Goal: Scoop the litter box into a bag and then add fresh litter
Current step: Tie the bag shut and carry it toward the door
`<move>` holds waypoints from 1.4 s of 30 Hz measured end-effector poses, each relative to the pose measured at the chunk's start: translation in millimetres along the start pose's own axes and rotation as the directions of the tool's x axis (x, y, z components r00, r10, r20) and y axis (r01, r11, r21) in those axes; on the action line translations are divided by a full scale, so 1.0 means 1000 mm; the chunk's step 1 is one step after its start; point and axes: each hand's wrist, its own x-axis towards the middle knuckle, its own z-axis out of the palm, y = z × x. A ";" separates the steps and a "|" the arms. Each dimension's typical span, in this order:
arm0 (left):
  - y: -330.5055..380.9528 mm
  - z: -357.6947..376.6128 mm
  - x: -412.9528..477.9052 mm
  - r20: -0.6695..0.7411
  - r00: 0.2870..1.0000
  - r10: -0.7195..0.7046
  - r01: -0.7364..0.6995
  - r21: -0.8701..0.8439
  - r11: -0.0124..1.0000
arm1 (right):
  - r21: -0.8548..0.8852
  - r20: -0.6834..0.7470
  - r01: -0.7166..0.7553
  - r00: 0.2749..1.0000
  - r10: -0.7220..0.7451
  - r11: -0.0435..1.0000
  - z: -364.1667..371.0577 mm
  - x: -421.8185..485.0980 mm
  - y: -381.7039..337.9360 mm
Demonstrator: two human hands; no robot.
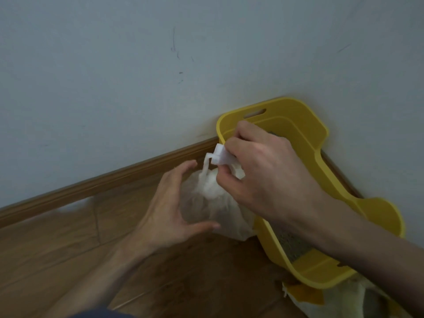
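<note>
Two parts make up this job, and you look to be near the end of the first. The bag (206,203) sits on the floor (68,260) just beside the near wall of the yellow box (298,106). It is bulging and gathered at the neck, so I judge the scooped waste is already inside.

Your right hand (259,175) is above the bag with its fingers curled tight round a white piece (221,154) of flat plastic. A strip of the bag runs up to that piece. Whether it is a scoop handle or a clip, I cannot tell.

Your left hand (169,207) is spread wide and cupped at the bag's left side, gripping nothing. Its thumb lies at the bag's lower edge, but blur hides whether it touches.

Grey litter (288,246) shows low in the box, mostly hidden by your right arm, so I cannot say how clean it is. Closing the bag seems to be the step in hand. Fresh litter is not yet added. A white and yellow sack (302,294) lies at the box's near end, possibly your supply.
</note>
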 end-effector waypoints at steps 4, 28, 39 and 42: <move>-0.010 0.005 -0.002 0.015 0.999 0.046 -0.046 0.024 0.999 | -0.003 -0.041 -0.022 0.999 0.022 1.000 -0.017 0.012 -0.002; 0.029 -0.058 0.047 -0.096 0.995 0.007 -0.020 -0.132 0.991 | 0.241 -0.367 -0.067 0.917 0.155 0.968 -0.131 0.101 0.011; 0.208 -0.177 0.058 -0.273 0.962 0.012 -0.056 -0.154 0.986 | 0.352 -0.404 0.024 0.906 0.129 0.936 -0.327 0.186 -0.042; 0.265 -0.218 0.059 -0.317 0.947 0.053 -0.105 -0.149 0.983 | 0.352 -0.418 0.053 0.902 0.107 0.935 -0.391 0.211 -0.067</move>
